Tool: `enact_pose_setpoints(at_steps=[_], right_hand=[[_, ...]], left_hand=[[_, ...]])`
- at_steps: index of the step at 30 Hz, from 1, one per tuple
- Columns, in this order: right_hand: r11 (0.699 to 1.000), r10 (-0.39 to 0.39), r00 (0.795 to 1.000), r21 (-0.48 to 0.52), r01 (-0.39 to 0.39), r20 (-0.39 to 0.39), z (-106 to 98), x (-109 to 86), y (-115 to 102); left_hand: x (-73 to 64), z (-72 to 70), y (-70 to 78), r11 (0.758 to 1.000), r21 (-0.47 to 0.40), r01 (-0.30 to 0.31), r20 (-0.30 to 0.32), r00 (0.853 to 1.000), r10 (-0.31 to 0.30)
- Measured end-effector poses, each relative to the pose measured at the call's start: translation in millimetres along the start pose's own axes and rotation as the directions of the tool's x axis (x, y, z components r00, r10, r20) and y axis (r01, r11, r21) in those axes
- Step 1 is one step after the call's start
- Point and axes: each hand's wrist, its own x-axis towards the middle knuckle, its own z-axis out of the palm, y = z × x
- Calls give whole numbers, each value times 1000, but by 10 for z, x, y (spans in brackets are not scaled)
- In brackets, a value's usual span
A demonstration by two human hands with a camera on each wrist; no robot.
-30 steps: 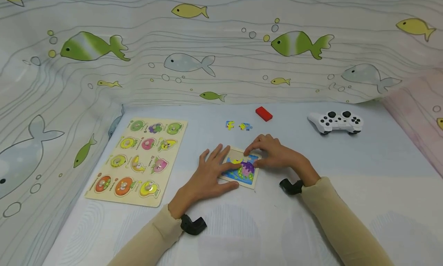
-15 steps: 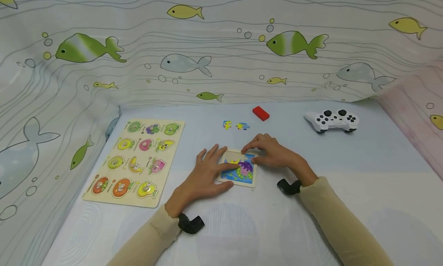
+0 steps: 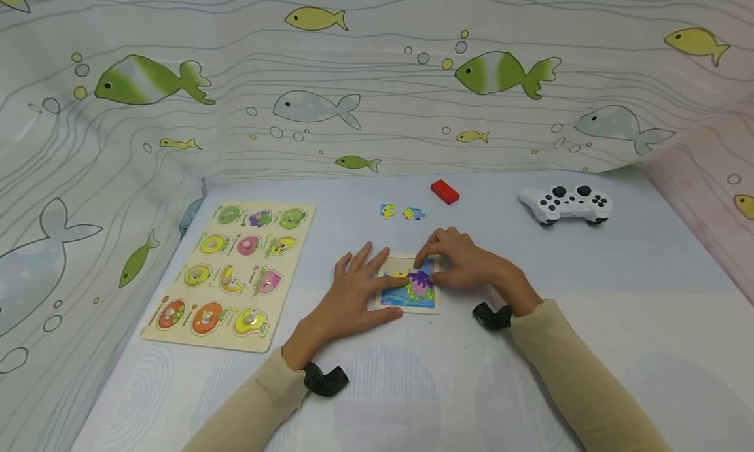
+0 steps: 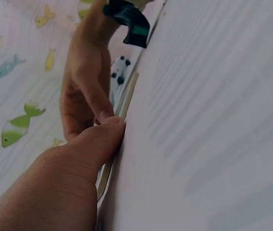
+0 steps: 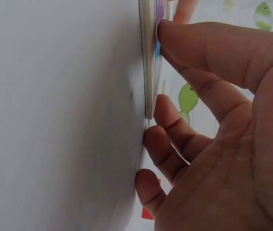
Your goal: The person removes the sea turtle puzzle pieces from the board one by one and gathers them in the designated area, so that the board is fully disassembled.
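A small square jigsaw puzzle point(image 3: 406, 299) in a pale wooden frame lies on the table, showing a purple and pink picture on blue. My left hand point(image 3: 355, 295) rests over its left side with straight, spread fingers. The left index finger touches the picture, and the thumb lies at the lower edge of the frame point(image 4: 106, 175). At the puzzle's upper right, my right hand point(image 3: 465, 261) pinches a blue puzzle piece point(image 3: 429, 267) between thumb and index finger. In the right wrist view, the right thumb point(image 5: 175, 41) is against the puzzle's face and the other fingers are curled.
Two loose puzzle pieces point(image 3: 414, 213) lie beyond the puzzle, near a red block point(image 3: 444, 191). A white game controller point(image 3: 567, 205) sits at the back right. On the left lies a wooden fruit board point(image 3: 283, 256) with knobbed pieces.
The puzzle frame has turned slightly and now lies squarer to the view. My right fingertips have shifted a little on its upper right; my left hand stays on its left side.
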Motion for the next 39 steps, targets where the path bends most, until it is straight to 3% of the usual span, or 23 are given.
enact_pose_setpoints(at_steps=[18,39], right_hand=[[999,-51,998,7,51,47,-82,-45,-21],[997,-70,996,-14,71,50,-69,-57,-27]], left_hand=[[-19,-15,9,1000,18,-19,-6,1000,19],[-26,-2,-7,999,18,-28,18,999,28]])
